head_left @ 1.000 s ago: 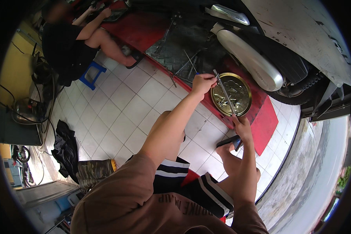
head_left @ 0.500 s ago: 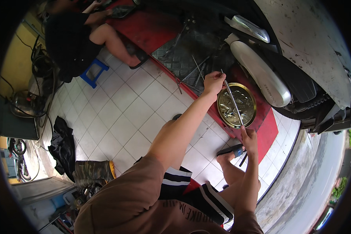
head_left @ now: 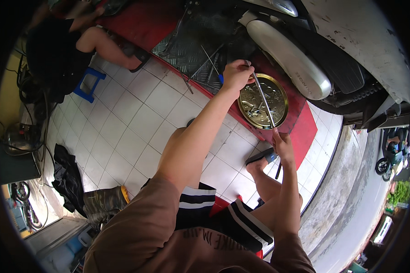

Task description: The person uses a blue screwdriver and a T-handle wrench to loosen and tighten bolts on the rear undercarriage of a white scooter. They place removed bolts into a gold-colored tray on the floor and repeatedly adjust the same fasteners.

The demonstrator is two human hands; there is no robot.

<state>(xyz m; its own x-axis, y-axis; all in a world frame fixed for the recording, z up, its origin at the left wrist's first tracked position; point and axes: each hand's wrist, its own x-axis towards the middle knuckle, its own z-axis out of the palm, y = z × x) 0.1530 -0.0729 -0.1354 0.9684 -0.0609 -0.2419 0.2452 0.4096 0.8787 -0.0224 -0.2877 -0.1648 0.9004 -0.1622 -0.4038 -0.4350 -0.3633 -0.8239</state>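
Metal rod [head_left: 263,98] spans over the gold tray [head_left: 285,105]: left hand [head_left: 238,77] pinching it off the tray's far-left rim, right hand [head_left: 283,145] pinching it off the near rim. Left's shifted farther up since a second ago; likely steadier hold.

The tiled floor [head_left: 136,123] is pale — brighter toward the right. 1 blue stool [head_left: 84,94] stands at upper left, a yellow wall [head_left: 9,88] farther left. Outside, right — a grey road [head_left: 366,191] and green bush [head_left: 400,193] in daylight.
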